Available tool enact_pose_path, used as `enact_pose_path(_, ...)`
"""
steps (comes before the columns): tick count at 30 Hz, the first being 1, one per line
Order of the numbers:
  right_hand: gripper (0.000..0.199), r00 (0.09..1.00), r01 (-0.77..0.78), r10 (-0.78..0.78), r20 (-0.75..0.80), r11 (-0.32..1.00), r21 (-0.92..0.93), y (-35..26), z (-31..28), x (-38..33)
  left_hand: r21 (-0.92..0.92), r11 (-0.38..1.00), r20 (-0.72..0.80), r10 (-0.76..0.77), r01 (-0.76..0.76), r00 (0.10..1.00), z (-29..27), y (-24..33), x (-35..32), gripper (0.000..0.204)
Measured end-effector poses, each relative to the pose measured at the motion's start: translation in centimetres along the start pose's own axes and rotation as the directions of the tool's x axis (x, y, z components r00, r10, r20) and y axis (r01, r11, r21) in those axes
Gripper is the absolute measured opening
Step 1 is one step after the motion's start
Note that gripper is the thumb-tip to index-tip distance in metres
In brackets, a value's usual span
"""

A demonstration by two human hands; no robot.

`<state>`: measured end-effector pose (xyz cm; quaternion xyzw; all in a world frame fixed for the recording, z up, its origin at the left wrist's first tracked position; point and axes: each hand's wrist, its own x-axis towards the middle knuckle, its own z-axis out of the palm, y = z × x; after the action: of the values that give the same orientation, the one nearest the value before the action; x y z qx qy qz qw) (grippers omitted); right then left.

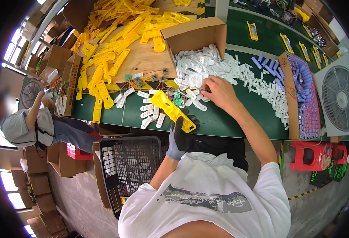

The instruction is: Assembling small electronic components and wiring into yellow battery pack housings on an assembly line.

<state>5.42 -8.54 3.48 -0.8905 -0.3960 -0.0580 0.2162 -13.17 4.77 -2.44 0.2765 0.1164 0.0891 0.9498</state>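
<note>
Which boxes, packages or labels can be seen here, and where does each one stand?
Open brown cardboard box: tipped on its side behind the right hand, spilling white plastic pieces.
Brown cardboard tray: far right of the green table, packed with purple cylinders.
Brown printed carton: far left, standing on edge.

My left hand wears a knitted cloth glove with a dark, matt rubber-like coating, and it grips a yellow part of smooth, slightly glossy plastic. My right hand is bare and touches the white pieces, which look like smooth matt plastic. The box behind them is brown corrugated cardboard, rough and dull. The table has a green matt cover. The board under the yellow pile is pale raw wood. The crate is black plastic mesh. My shirt is soft white cotton.
</note>
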Motion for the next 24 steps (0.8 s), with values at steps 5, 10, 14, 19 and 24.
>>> enact_pose_path(5,0.019,0.928,-0.056,0.248,-0.278,0.831,0.554,1.2,-7.3,-4.4,0.102,0.995,-0.042,-0.003,0.007,0.999,1.7,-1.8,1.2,0.040)
enact_pose_path(10,0.023,0.745,-0.559,0.661,-0.091,0.692,0.456,5.7,-8.9,-12.7,0.230,0.972,-0.088,-0.024,0.043,0.996,2.6,-2.4,3.2,0.042)
enact_pose_path(14,0.030,0.713,-0.650,0.697,-0.084,0.700,0.295,7.6,-8.3,-17.6,0.268,0.963,-0.104,-0.007,0.035,0.995,3.2,-1.7,3.0,0.033)
enact_pose_path(19,0.032,0.710,-0.567,0.671,-0.216,0.725,0.391,5.3,-7.4,-18.3,0.298,0.954,-0.118,0.018,0.018,0.993,3.9,-1.8,2.6,0.036)
enact_pose_path(24,0.033,0.849,-0.437,0.497,-0.180,0.851,0.291,3.2,-5.7,-19.2,0.289,0.957,-0.047,0.020,-0.006,0.999,5.5,-3.2,2.8,0.043)
